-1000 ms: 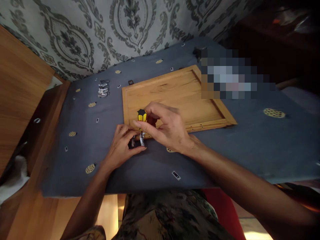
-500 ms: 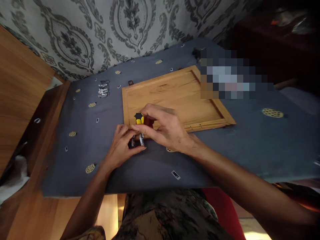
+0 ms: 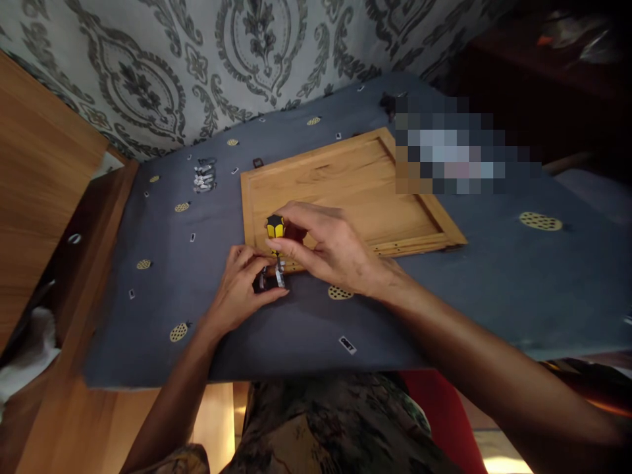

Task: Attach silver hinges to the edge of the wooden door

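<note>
A wooden cabinet door with a raised frame lies flat on the blue cloth. At its near left corner sits a metal hinge, partly hidden by fingers. My left hand is closed around this hinge, thumb on the near side and fingers on the door's edge. My right hand grips a screwdriver with a yellow and black handle. The screwdriver stands upright, its shaft reaching down to the hinge; the tip itself is too small to make out.
Several metal hinges lie in a group at the back left of the cloth. A small dark metal piece lies behind the door. A pixelated patch covers the door's far right corner. Wooden furniture stands at the left.
My right hand has shifted its grip slightly up and right on the screwdriver, showing more of the handle and shaft. My left hand stays on the hinge.
</note>
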The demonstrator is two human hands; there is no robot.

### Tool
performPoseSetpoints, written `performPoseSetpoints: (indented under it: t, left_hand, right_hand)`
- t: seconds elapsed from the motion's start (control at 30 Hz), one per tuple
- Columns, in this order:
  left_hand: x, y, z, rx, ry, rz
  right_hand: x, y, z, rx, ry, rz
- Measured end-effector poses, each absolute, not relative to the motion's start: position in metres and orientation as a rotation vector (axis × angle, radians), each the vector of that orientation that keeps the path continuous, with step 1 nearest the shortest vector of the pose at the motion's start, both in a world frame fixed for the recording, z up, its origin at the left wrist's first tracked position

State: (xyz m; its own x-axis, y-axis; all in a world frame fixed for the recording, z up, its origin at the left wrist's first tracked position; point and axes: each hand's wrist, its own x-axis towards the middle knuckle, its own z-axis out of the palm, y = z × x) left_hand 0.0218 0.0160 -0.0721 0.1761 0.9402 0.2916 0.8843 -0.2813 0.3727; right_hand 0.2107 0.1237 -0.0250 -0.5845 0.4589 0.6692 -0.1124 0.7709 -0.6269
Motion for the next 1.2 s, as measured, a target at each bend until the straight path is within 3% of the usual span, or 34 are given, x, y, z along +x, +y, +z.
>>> performPoseSetpoints:
  t: [1.2]
  left_hand:
    - [0.0211,0.0161,-0.0737,2.346,1.786,0.74]
  right_hand:
    - [0.2091,0.1176,-0.0259,-0.3,-2.009,0.794]
